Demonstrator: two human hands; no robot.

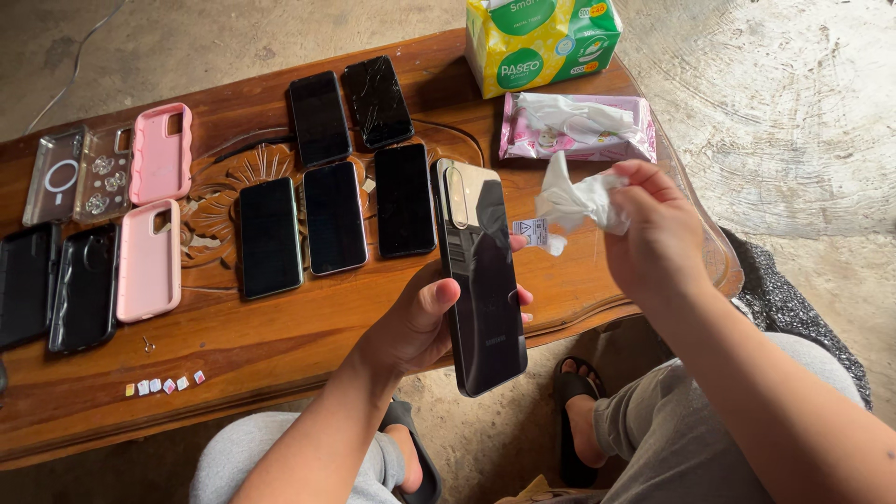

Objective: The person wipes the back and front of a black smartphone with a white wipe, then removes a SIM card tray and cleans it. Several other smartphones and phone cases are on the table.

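Left hand (411, 322) grips a black phone (481, 275) back-up above the wooden desk (280, 341); right hand (653, 233) pinches a crumpled white wipe (577, 201), its fingertips hidden behind the cloth.

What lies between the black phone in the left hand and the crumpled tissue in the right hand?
In the head view, a small white sticker hangs between the black phone and the crumpled tissue; otherwise only bare wooden table shows behind the gap.
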